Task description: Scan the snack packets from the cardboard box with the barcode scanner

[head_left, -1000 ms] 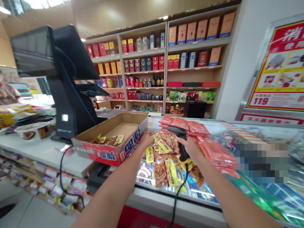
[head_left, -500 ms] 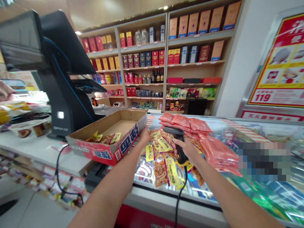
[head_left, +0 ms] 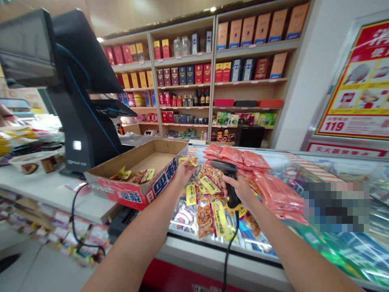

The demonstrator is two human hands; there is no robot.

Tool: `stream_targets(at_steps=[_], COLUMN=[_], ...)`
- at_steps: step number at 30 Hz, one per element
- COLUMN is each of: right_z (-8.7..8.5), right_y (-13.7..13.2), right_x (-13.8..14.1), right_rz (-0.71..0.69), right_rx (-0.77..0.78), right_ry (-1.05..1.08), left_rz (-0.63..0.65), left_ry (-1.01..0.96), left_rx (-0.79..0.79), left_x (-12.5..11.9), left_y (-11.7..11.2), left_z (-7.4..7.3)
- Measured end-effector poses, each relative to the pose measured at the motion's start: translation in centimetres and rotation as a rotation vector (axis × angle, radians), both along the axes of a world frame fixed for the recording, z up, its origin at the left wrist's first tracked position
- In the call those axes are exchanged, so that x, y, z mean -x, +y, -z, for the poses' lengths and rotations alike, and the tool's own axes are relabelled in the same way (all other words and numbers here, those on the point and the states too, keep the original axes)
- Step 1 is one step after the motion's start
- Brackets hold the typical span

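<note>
Pinching a small yellow-labelled snack packet (head_left: pixel 188 161) in its fingers, the left hand (head_left: pixel 184 172) is up off the pile now. In the earlier shots it was down low by the packets, with nothing lifted. The packet sits right by the corner of the cardboard box (head_left: pixel 164 188), over the box's red printed wall, and it's still outside the box.

The right hand (head_left: pixel 240 191) is closed around the handle of a black barcode scanner (head_left: pixel 231 183), pretty much the same grip as before. The scanner's nose points back over the pile, and its black cable (head_left: pixel 228 255) hangs down past the front edge of the freezer (head_left: pixel 212 247).

The box is open and lying on the white bench (head_left: pixel 51 194), with a few more snack packets (head_left: pixel 132 176) at its near end. A heap of loose yellow-labelled packets (head_left: pixel 208 211) covers the glass top of the freezer between the hands, and stacks of pink packets (head_left: pixel 237 154) lie behind and to the right of it.

Past the box there's a black checkout screen (head_left: pixel 82 69) and wooden shelves (head_left: pixel 194 81) full of boxes and bottles. A red and yellow poster (head_left: pixel 355 85) is up on the right. Someone else's hand (head_left: pixel 4 115) pokes in at the far left edge.
</note>
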State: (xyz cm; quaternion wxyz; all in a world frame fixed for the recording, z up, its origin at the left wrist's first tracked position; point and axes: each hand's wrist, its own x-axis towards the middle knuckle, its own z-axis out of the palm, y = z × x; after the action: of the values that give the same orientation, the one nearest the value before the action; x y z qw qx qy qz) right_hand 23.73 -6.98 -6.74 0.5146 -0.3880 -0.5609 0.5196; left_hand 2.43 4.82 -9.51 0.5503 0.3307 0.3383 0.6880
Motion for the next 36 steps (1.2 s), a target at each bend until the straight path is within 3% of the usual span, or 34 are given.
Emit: stream_targets(at_steps=[3,10,16,22,26,36], right_z=[-0.1,-0.1,-0.7,-1.0,-1.1,-1.3], right_y=[-0.1,0.0,-0.4,-0.7,-0.8,-0.9], right_x=[0.0,-0.3,-0.1,-0.3,-0.4,-0.3], right_rz=[0.009,0.012,0.02,0.006,-0.004,-0.019], right_rx=[0.008,-0.037,-0.025,-0.062,-0.078,-0.061], right_ry=[0.032,-0.004,0.018,0.025,0.002,0.044], left_rz=[0.16,0.277,0.128,-0.022,-0.134,-0.137], left_ry=[-0.161,-0.159,0.005,0.104,0.106,0.183], left_rx=[-0.017,0.025,0.138,-0.031,-0.063,-0.098], left_x=[-0.5,-1.3,-2.0,-3.0,-3.4,-3.7], left_y=[-1.5,-2.9,-2.6,-3.2,-3.1,-2.6], left_z=[-1.1,-1.4,-1.3,-1.4,-1.1,-0.1])
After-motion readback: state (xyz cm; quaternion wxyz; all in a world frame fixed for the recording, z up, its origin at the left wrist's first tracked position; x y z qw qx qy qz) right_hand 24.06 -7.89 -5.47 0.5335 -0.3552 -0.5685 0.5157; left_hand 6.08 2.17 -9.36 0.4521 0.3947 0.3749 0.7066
